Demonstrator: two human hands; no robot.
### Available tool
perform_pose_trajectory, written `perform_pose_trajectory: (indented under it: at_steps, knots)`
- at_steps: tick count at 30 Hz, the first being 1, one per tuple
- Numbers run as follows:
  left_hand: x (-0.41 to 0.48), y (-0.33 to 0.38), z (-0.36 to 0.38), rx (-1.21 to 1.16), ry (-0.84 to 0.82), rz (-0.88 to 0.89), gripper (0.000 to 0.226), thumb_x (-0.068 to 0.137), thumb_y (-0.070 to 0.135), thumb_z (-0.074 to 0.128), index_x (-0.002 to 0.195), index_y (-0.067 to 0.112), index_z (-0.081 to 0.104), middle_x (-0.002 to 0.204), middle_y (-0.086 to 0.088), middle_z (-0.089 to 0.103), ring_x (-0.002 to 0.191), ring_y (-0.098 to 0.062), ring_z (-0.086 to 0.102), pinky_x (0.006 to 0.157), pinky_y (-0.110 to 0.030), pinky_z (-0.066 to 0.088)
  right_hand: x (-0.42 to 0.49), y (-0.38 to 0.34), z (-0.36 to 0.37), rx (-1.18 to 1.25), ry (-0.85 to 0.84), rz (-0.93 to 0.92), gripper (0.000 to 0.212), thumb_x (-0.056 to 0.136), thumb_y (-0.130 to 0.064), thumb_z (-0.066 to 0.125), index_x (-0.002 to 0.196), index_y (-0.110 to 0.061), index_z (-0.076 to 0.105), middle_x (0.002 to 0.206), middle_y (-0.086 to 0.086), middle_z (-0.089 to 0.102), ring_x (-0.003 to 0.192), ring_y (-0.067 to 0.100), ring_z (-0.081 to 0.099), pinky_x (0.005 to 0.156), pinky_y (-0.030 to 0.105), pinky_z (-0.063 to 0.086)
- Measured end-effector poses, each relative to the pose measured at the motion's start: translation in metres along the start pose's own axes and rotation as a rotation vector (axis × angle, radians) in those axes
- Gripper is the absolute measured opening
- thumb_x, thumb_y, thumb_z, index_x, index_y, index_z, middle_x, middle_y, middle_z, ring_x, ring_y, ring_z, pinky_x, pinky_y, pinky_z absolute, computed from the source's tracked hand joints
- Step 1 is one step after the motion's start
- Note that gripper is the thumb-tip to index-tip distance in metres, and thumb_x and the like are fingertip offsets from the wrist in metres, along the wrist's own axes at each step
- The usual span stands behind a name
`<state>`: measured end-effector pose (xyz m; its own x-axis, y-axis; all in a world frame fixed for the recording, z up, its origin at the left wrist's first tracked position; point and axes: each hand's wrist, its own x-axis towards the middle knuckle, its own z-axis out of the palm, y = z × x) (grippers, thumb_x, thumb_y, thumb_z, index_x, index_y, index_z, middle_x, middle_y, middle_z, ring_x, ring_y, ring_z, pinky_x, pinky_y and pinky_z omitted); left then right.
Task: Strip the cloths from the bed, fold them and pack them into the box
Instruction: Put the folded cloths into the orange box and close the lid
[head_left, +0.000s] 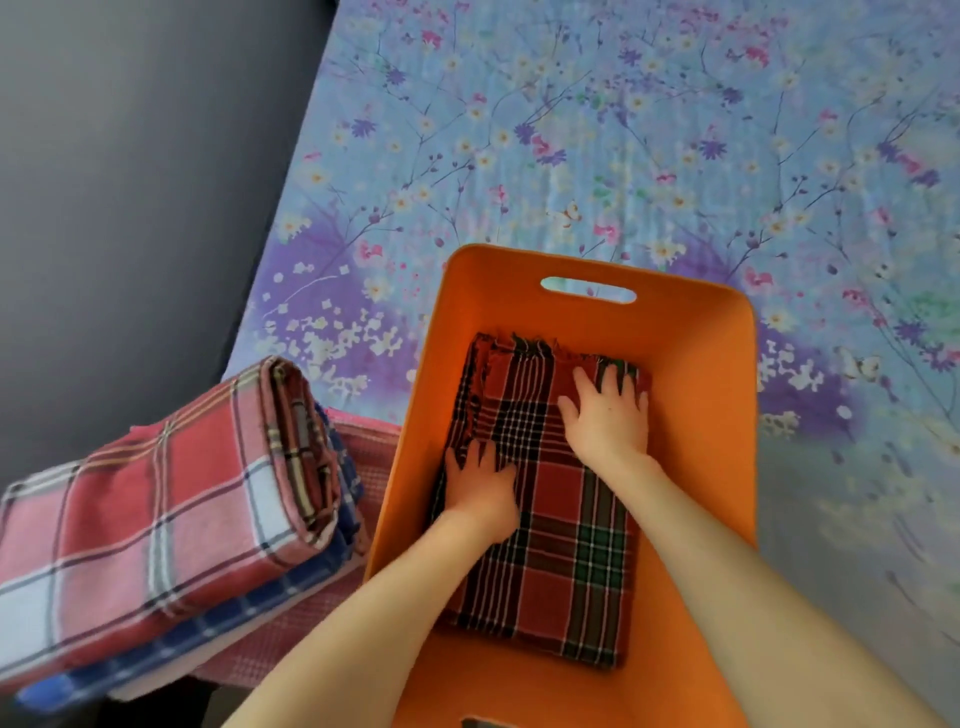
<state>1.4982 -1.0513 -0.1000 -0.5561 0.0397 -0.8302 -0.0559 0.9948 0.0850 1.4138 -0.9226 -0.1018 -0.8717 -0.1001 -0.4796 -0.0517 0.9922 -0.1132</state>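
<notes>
Forearms reach into orange box (701, 364). Left hand (480, 493) and right hand (605, 415) rest palm-down, fingers spread, pressing folded plaid cloth (566, 545) on box floor. Stack (156, 519) of folded cloths sits just beside box at 9 o'clock. Floral sheet (623, 130) extends toward 12 o'clock.

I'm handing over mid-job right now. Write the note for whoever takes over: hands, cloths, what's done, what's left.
Left hand: open, flat on the dark plaid cloth inside the orange box.
Right hand: open, pressing the same cloth, farther in.
Done: that cloth is folded and lies on the box floor.
Left: a folded stack sits left of the box, with the red-and-white checked cloth on top, the blue checked cloth under it and the pink cloth lowest. Pack these. The floral sheet covers the bed.
</notes>
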Motion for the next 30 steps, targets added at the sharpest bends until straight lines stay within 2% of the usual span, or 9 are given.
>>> perform_pose_trajectory:
  at_steps: [7, 10, 13, 15, 17, 20, 22, 26, 30]
  knots:
    - [-0.162, -0.038, -0.063, -0.694, 0.514, 0.402, 0.032, 0.099, 0.021, 0.043, 0.127, 0.016, 0.057, 0.122, 0.000, 0.063, 0.109, -0.013, 0.059, 0.093, -0.029, 0.048, -0.116, -0.081, -0.091, 0.790, 0.279, -0.250, 0.038, 0.101, -0.031, 0.042, 0.127, -0.009, 0.056, 0.121, 0.003, 0.062, 0.107, 0.014, 0.058, 0.094, 0.032, 0.047]
    - [-0.216, -0.091, -0.059, -0.772, 0.960, 0.128, 0.023, 0.094, 0.014, 0.052, 0.112, 0.017, 0.067, 0.102, 0.003, 0.069, 0.089, -0.011, 0.062, 0.078, -0.026, 0.049, -0.157, -0.122, -0.103, 0.913, 0.058, -0.333, 0.043, 0.097, -0.045, 0.042, 0.122, -0.013, 0.057, 0.110, 0.004, 0.065, 0.096, 0.018, 0.063, 0.086, 0.040, 0.052]
    - [-0.243, -0.156, -0.028, -0.782, 1.212, -0.476, 0.023, 0.091, 0.015, 0.053, 0.109, 0.007, 0.066, 0.105, -0.012, 0.063, 0.097, -0.030, 0.058, 0.080, -0.033, 0.041, -0.177, -0.163, -0.091, 0.711, -0.206, -0.317, 0.062, 0.093, -0.058, 0.040, 0.130, -0.009, 0.049, 0.124, 0.008, 0.059, 0.105, 0.029, 0.061, 0.090, 0.046, 0.050]
    - [-0.254, -0.190, 0.002, -0.867, 1.033, -0.869, 0.037, 0.092, 0.025, 0.050, 0.120, 0.001, 0.056, 0.117, -0.025, 0.053, 0.108, -0.042, 0.050, 0.089, -0.042, 0.039, -0.178, -0.186, -0.079, 0.658, -0.313, -0.266, 0.068, 0.089, -0.063, 0.039, 0.128, -0.008, 0.050, 0.121, 0.009, 0.059, 0.104, 0.029, 0.061, 0.087, 0.046, 0.053]
    - [-0.252, -0.213, 0.038, -1.006, 0.734, -1.015, 0.058, 0.090, 0.040, 0.050, 0.130, -0.002, 0.044, 0.127, -0.029, 0.045, 0.114, -0.046, 0.045, 0.091, -0.045, 0.039, -0.172, -0.199, -0.068, 0.736, -0.384, -0.154, 0.074, 0.085, -0.065, 0.042, 0.129, -0.007, 0.051, 0.120, 0.012, 0.061, 0.100, 0.028, 0.063, 0.082, 0.044, 0.057]
    - [-0.247, -0.239, 0.070, -1.596, 0.541, -0.937, 0.084, 0.075, 0.061, 0.064, 0.125, -0.003, 0.047, 0.114, -0.021, 0.055, 0.095, -0.037, 0.059, 0.080, -0.038, 0.052, -0.164, -0.210, -0.059, 0.810, -0.365, 0.016, 0.068, 0.085, -0.056, 0.052, 0.121, 0.001, 0.056, 0.117, 0.016, 0.061, 0.102, 0.031, 0.061, 0.083, 0.043, 0.055]
    - [-0.248, -0.247, 0.073, -2.013, 0.535, -0.793, 0.061, 0.077, 0.046, 0.073, 0.111, -0.001, 0.056, 0.091, -0.014, 0.055, 0.072, -0.027, 0.060, 0.066, -0.035, 0.059, -0.162, -0.213, -0.059, 0.981, -0.409, 0.110, 0.052, 0.086, -0.046, 0.060, 0.114, -0.001, 0.059, 0.112, 0.018, 0.063, 0.096, 0.032, 0.063, 0.071, 0.042, 0.057]
    - [-0.238, -0.264, 0.066, -2.308, 0.529, -0.685, 0.044, 0.077, 0.024, 0.077, 0.111, 0.006, 0.056, 0.094, -0.015, 0.060, 0.083, -0.025, 0.061, 0.076, -0.040, 0.054, -0.154, -0.214, -0.055, 1.159, -0.523, 0.215, 0.051, 0.075, -0.037, 0.077, 0.113, -0.006, 0.063, 0.110, 0.017, 0.065, 0.094, 0.033, 0.064, 0.054, 0.036, 0.056]
    - [-0.226, -0.281, 0.058, -2.365, 0.468, -0.611, 0.058, 0.069, 0.033, 0.080, 0.119, 0.013, 0.057, 0.100, -0.007, 0.067, 0.086, -0.020, 0.063, 0.063, -0.035, 0.051, -0.151, -0.217, -0.053, 1.134, -0.479, 0.231, 0.042, 0.060, -0.025, 0.084, 0.093, -0.004, 0.070, 0.101, 0.016, 0.069, 0.093, 0.035, 0.065, 0.083, 0.048, 0.055]
